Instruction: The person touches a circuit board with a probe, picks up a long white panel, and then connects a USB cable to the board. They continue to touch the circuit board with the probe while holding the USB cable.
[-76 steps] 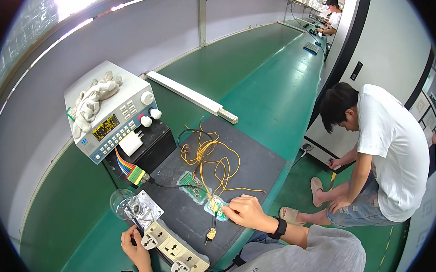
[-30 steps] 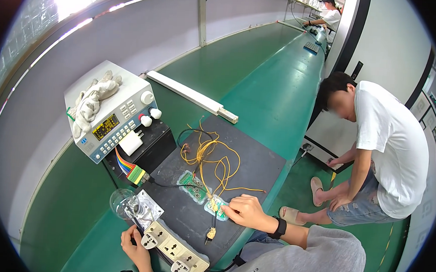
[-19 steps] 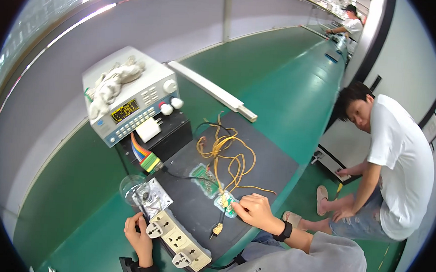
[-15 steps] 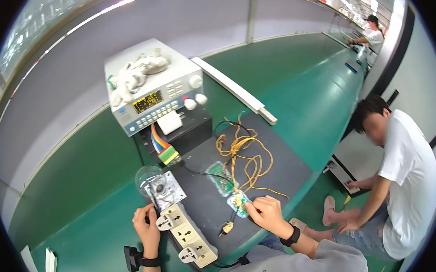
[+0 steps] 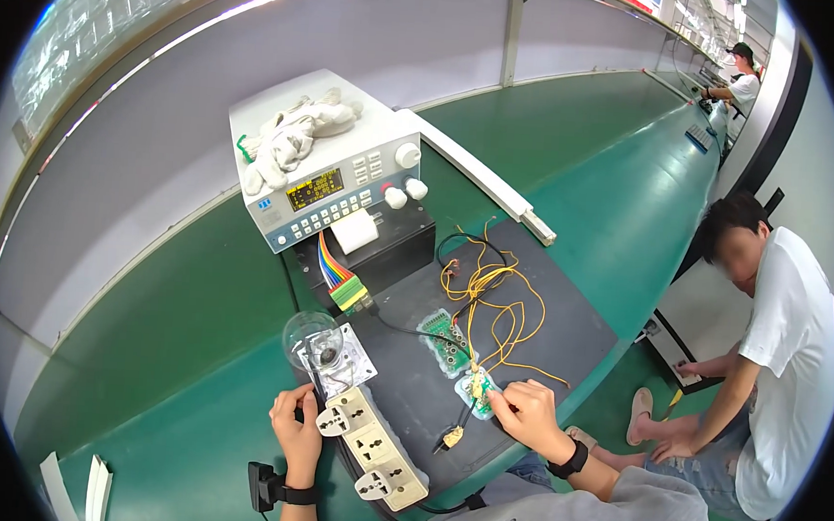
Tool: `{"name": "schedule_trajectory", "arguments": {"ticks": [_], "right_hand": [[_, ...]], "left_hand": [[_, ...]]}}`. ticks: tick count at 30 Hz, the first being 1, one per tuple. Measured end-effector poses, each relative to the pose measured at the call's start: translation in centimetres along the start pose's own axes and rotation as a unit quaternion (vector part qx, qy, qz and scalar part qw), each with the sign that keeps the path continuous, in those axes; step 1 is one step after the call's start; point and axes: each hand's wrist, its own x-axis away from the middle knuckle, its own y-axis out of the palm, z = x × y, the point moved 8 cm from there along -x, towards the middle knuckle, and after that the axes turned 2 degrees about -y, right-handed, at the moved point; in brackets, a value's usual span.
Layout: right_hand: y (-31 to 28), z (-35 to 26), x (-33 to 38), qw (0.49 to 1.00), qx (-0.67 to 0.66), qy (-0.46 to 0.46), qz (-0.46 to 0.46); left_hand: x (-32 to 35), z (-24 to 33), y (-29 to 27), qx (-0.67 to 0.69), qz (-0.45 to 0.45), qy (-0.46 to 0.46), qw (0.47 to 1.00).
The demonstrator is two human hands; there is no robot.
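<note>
My left hand is closed, thumb and forefinger pinched at a black cable beside the power strip. Just beyond it, a clear glass bulb stands against a white square plate. My right hand has its fingers curled, thumb and forefinger at the right edge of a small green circuit board. Yellow blobs and wires sit on that board. A larger green circuit board lies just beyond. A short black lead with a yellow-wrapped part hangs toward me.
Behind stands a bench power supply with white gloves on top and a rainbow ribbon cable below. Tangled yellow wires lie on the dark mat. A white trunking lies farther back. A person sits at right.
The whole scene has shifted rightward in the view as my head turned slightly. Both hands keep about the same places beside the power strip and the small circuit board.
</note>
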Motion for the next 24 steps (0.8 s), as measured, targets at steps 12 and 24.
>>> {"name": "schedule_trajectory", "arguments": {"ticks": [12,24], "right_hand": [[-0.01,0.13,0.18,1.000,-0.002,0.002,0.001],[-0.02,0.00,0.08,1.000,0.008,0.004,0.000]], "left_hand": [[0.04,0.63,-0.11,-0.016,0.013,0.052,0.998],[0.00,0.88,-0.14,-0.022,0.009,0.055,0.998]]}}
